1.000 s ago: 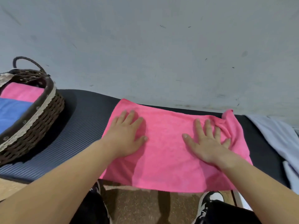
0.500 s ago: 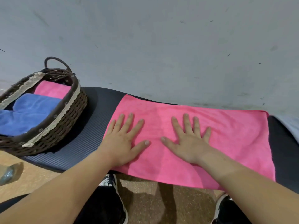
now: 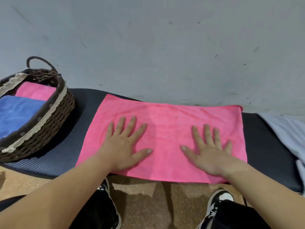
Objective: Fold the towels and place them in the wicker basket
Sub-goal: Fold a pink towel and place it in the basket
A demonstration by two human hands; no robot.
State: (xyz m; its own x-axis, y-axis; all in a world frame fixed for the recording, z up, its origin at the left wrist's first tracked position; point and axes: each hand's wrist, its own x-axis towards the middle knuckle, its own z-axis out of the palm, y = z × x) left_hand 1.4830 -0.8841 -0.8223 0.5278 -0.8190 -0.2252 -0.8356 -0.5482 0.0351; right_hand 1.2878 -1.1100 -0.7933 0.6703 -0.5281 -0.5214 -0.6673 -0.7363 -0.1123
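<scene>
A pink towel (image 3: 166,119) lies spread flat as a wide rectangle on a dark ribbed mat (image 3: 66,151). Its near edge hangs slightly over the mat's front. My left hand (image 3: 123,146) presses flat on the towel's left half, fingers spread. My right hand (image 3: 208,151) presses flat on the right half, fingers spread too. Neither hand grips the cloth. At the left stands a dark wicker basket (image 3: 54,119) with a lace trim and a loop handle. Inside it lie a folded blue towel (image 3: 14,113) and a folded pink towel (image 3: 34,90).
A pale grey-blue cloth (image 3: 287,129) lies on the mat at the far right. A grey wall (image 3: 165,47) rises right behind the mat. Below the mat's front edge are a brown floor (image 3: 148,204) and my black-and-white shoes (image 3: 217,202).
The crumpled right end of the pink towel has been smoothed out flat. My right hand slid rightward across the towel, away from my left hand, which stayed on the left half.
</scene>
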